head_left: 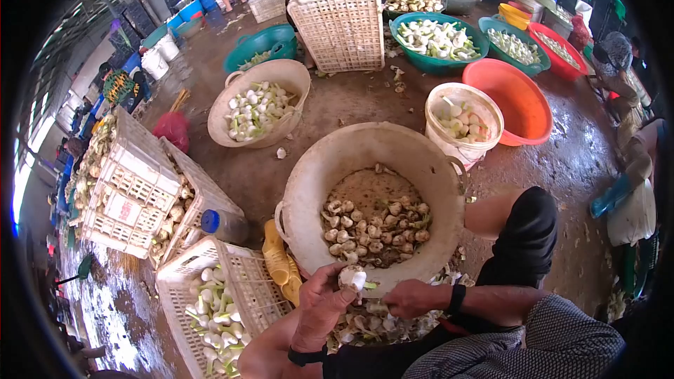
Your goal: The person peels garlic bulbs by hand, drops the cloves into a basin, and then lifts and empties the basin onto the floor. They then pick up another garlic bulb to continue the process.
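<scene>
My left hand (319,309) pinches a white garlic bulb (352,278) with a short green stem pointing right, just over the near rim of a big pale tub (372,139). To its right, my right hand (414,298) is closed near the stem; what its fingers hold, if anything, I cannot make out. Inside the tub lie many dirty, brownish garlic bulbs (375,228). Below both hands, peeled skins (375,326) are heaped between my legs.
At lower left, a white crate (263,288) holds trimmed garlic beside yellow footwear (279,260). Stacked crates (130,182) stand farther left. Ahead are a beige basin (225,116), a white bucket (439,126) and an orange basin (516,102). Another person's gloved hand (609,196) is at right.
</scene>
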### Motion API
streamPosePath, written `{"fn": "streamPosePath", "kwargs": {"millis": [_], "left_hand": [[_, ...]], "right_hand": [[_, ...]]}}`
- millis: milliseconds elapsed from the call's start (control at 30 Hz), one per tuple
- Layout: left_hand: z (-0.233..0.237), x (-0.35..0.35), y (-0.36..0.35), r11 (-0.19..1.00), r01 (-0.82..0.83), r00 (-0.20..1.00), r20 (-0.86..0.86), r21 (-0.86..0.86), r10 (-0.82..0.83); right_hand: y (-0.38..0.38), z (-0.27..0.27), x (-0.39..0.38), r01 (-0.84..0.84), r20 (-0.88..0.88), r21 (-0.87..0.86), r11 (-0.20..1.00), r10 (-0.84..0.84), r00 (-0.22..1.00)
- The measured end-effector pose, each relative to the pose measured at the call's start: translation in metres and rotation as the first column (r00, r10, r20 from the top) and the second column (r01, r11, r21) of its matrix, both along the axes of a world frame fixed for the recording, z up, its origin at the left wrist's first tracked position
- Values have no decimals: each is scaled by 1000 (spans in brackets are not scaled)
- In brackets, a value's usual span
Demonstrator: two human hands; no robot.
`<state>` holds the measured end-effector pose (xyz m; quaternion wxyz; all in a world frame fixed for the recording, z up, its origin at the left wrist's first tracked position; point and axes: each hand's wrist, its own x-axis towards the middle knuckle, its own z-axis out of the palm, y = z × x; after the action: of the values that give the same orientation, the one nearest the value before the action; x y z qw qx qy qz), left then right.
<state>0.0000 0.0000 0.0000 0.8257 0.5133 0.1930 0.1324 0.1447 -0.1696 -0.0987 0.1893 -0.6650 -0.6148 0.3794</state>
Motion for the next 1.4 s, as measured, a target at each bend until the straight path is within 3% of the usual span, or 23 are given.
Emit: {"fn": "streamPosePath", "kwargs": {"millis": [67,100,200,267,300,367,400,533,600,733,800,933,1000,1100,1233,1300,1367,1400], "left_hand": [[10,-2,3,994,-28,999,41,-108,32],[-1,6,-12,984,-25,996,82,-177,41],[7,1,-3,965,-68,994,62,-253,86],[7,1,-2,961,-85,993,61,-262,104],[7,1,-2,961,-85,993,60,-262,104],[8,2,-3,963,-98,992,48,-250,113],[9,2,-3,963,-98,992,48,-250,113],[6,4,-3,977,-72,996,31,-201,80],[2,4,-3,984,-49,999,14,-171,53],[-3,4,-5,986,-32,999,4,-162,33],[-3,4,-5,986,-16,1000,23,-165,20],[-2,3,-4,979,17,999,47,-201,-8],[-2,3,-4,979,20,999,53,-203,-9],[4,5,-4,970,44,996,85,-238,-24],[6,7,-6,971,27,998,55,-239,-15],[-5,6,-7,973,19,999,47,-230,-9],[-20,4,-7,999,27,998,-51,-40,-29],[-22,4,-7,999,27,998,-51,-40,-29]], "right_hand": [[3,-4,-9,-230,17,-87,969,232,973],[-18,4,3,-228,43,-163,960,238,970],[-2,14,-2,-118,-58,24,993,119,991],[4,18,3,104,-338,186,977,-35,940],[7,26,8,103,-339,185,977,-35,940],[10,59,18,249,-650,-70,966,-233,723],[12,75,18,323,-679,-227,919,-387,623],[11,75,22,388,-735,-163,907,-374,566],[10,85,19,344,-684,-47,938,-281,673],[9,84,18,330,-670,-19,944,-257,696],[7,81,20,326,-730,-80,942,-278,625],[7,79,24,284,-751,-42,958,-218,623],[7,80,23,258,-858,-104,961,-218,465],[7,89,24,245,-886,-113,963,-209,413],[7,94,27,233,-897,-82,969,-174,407],[7,98,27,259,-865,-43,965,-166,474],[7,105,27,253,-845,-9,967,-142,515],[7,106,27,245,-824,24,969,-119,553]]}}
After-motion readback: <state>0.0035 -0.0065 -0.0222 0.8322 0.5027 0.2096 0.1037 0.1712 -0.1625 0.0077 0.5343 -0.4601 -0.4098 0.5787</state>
